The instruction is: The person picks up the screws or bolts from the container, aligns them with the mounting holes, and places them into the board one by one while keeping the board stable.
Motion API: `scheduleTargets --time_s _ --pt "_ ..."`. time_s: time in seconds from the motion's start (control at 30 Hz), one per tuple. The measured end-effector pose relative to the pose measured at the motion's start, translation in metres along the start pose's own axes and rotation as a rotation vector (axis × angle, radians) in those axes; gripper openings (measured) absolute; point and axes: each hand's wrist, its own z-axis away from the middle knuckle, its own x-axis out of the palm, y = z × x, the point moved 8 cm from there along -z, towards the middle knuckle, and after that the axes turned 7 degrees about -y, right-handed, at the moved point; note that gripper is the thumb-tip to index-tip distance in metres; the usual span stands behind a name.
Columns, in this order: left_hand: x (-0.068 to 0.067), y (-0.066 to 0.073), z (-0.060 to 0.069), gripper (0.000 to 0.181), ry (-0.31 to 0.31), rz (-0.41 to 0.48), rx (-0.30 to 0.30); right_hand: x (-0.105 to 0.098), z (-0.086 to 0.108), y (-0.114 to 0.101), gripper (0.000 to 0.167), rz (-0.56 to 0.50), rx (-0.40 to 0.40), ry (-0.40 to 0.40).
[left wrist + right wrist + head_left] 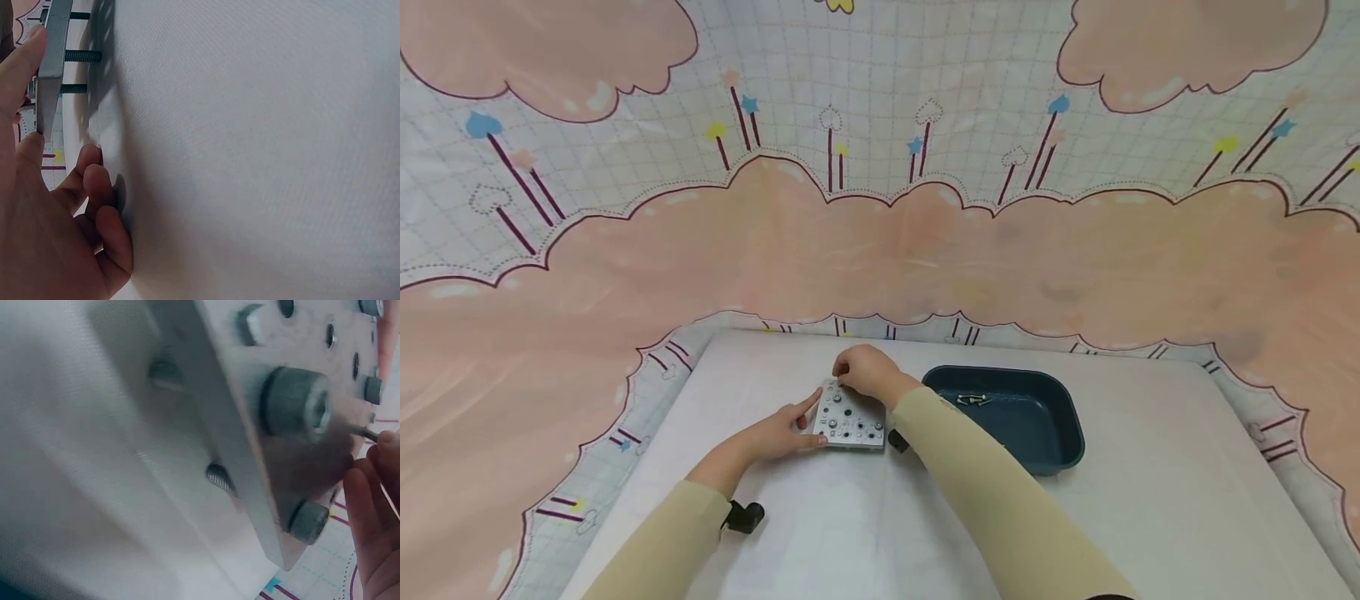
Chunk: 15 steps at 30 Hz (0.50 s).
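A silver metal plate [859, 423] with holes and several bolts lies on the white table. My left hand [775, 435] steadies its left side, index finger at the far corner and thumb at the near corner. In the left wrist view, threaded bolt ends [83, 56] stick out beneath the plate, and the other fingers are loosely curled by the table. Over the plate's far edge, my right hand [868, 371] pinches a thin metal screw [365, 432], its tip close to the plate's face. A large socket-head bolt [297, 403] stands nearer the right wrist camera.
Right of the plate is a dark blue tray [1077, 433], partly covered by the right forearm. A few small screws [973, 400] lie in it. Behind the table [1150, 467] hangs a patterned cloth [880, 258].
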Motion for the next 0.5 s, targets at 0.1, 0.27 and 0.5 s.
scheduleTargets --time_s 0.1,0.27,0.5 --pt "0.0003 -0.0011 0.0016 0.101 0.009 0.004 -0.008 0.0024 0.0010 -0.0031 0.012 0.018 -0.013 -0.016" --pt "0.0012 -0.0044 -0.0004 0.099 0.016 0.020 -0.028 0.0082 0.0002 -0.0025 0.014 0.061 -0.011 -0.038" --pt "-0.0018 -0.0016 -0.0006 0.098 0.027 0.016 -0.035 0.0075 -0.0017 0.0006 0.017 0.046 0.002 -0.045"
